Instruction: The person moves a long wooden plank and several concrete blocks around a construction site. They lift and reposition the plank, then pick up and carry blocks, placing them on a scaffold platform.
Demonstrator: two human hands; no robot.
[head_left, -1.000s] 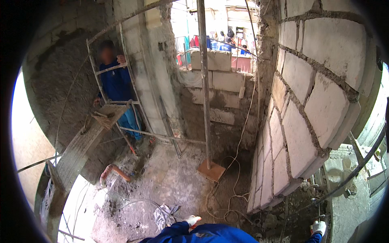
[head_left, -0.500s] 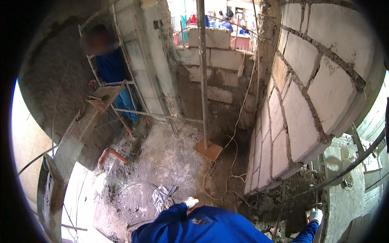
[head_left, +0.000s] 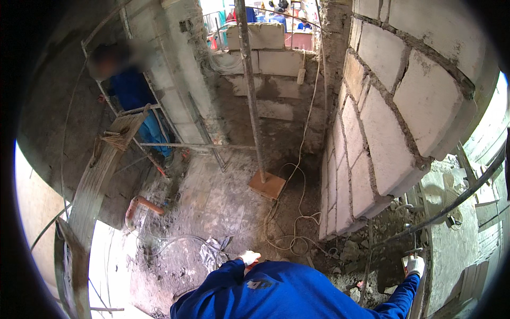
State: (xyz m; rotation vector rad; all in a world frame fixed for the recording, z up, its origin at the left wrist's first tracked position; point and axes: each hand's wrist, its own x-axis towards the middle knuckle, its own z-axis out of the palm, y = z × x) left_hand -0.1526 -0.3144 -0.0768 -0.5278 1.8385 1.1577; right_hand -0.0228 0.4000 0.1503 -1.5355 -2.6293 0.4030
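Note:
My left hand (head_left: 248, 258), in a white glove, is just in front of my blue sleeve, above the dusty floor. Its fingers look curled together, and a bit of orange-red shows beneath them; what it is I cannot make out. Out to the right, my right hand (head_left: 415, 265), gloved too, is closed around the lower end of a thin metal rod (head_left: 415, 242) with a short crosspiece. A small pale-edged piece (head_left: 406, 261) shows beside that hand. White-grey rags (head_left: 214, 254) lie on the floor beyond my left hand.
A wall of pale blocks (head_left: 385, 111) rises at right, with rubble (head_left: 351, 251) at its foot. A metal pole (head_left: 248, 85) stands on a brown board (head_left: 266, 184). Cable (head_left: 295, 236) loops nearby. At left are a plank (head_left: 101, 170), an orange pipe (head_left: 139, 204) and a person (head_left: 130, 90) behind scaffolding.
The view has shifted slightly, so the room sits farther left and higher. My hands keep nearly the same pose; the right hand is a little higher in the picture.

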